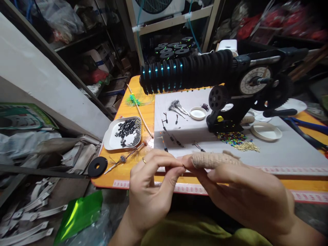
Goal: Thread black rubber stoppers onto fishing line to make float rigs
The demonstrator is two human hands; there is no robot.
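My left hand [153,182], with a ring on one finger, pinches thumb against forefinger at the table's front edge. My right hand [246,191] meets it there, its fingertips nearly touching the left ones. A beige cloth wrap [214,160] covers one right finger. Whatever lies between the fingertips is too small and hidden to name. Just beyond the hands, small dark pieces with thin stems [176,140] lie scattered on a grey-white board [256,159]. Piles of coloured beads [232,137] and gold-coloured beads [247,147] sit farther right on it.
A black hand-cranked winder [230,85] carrying several spools stands across the board. To the left are a white tray [110,140] of small black and grey parts and a black disc [97,166]. Shallow white dishes [197,113] and blue-handled pliers [307,125] also lie about.
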